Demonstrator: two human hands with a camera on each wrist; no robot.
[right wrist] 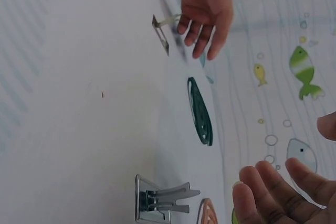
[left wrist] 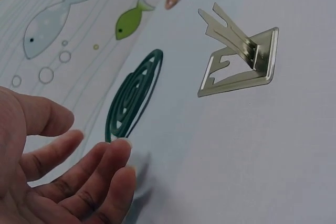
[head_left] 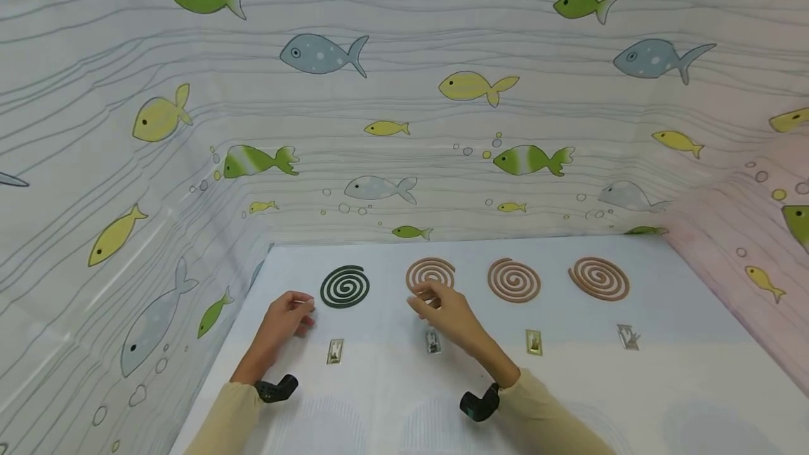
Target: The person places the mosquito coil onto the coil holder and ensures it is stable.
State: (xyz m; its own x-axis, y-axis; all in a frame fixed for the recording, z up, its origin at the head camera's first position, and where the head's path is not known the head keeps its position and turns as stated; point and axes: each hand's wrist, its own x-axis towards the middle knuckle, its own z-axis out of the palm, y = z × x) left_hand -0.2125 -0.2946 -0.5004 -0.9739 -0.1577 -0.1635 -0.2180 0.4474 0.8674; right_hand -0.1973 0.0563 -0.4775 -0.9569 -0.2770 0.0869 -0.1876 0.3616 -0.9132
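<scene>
My left hand [head_left: 289,316] hovers just left of a dark green mosquito coil [head_left: 345,287], its fingers loosely bent with nothing between them. In the left wrist view the fingertips overlap the near end of that coil. Close to this hand is a small metal coil stand [left wrist: 239,59] with a raised pronged tab. My right hand [head_left: 445,309], also holding nothing, partly covers a brown mosquito coil [head_left: 430,269] in the head view. A second metal stand [head_left: 432,341] sits below that hand; the right wrist view shows its prongs bent up from the plate.
Two more brown coils, one [head_left: 514,281] right of centre and one [head_left: 599,279] farther right, lie along the back of the white table [head_left: 392,399]. In front of them are a gold-toned stand [head_left: 534,343] and a silver stand [head_left: 628,336]. Fish-printed sheeting [head_left: 404,153] encloses the back and sides.
</scene>
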